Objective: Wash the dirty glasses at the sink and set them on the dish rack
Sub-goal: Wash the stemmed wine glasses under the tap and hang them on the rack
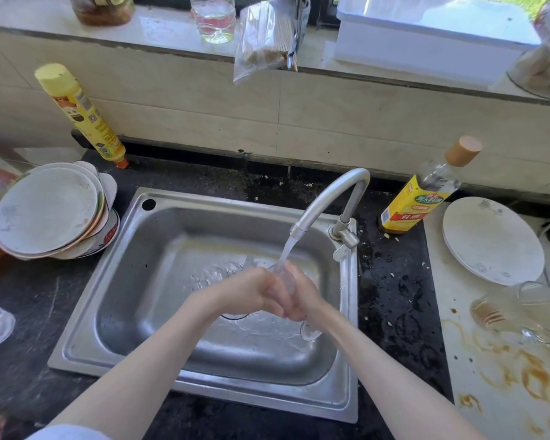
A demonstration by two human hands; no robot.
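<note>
At frame centre, both the left hand (254, 292) and right hand (302, 300) grip one glass (287, 279) under the faucet (327, 201) stream. Dirty glasses (518, 309) wait at lower right; no dish rack shows, so most remains.

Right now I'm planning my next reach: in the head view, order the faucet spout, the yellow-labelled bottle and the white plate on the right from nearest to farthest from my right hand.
From the right hand:
1. Faucet spout, just above the hand, over the sink.
2. Yellow-labelled bottle, right of the faucet, by the back wall.
3. White plate, far right on the light board.
</note>
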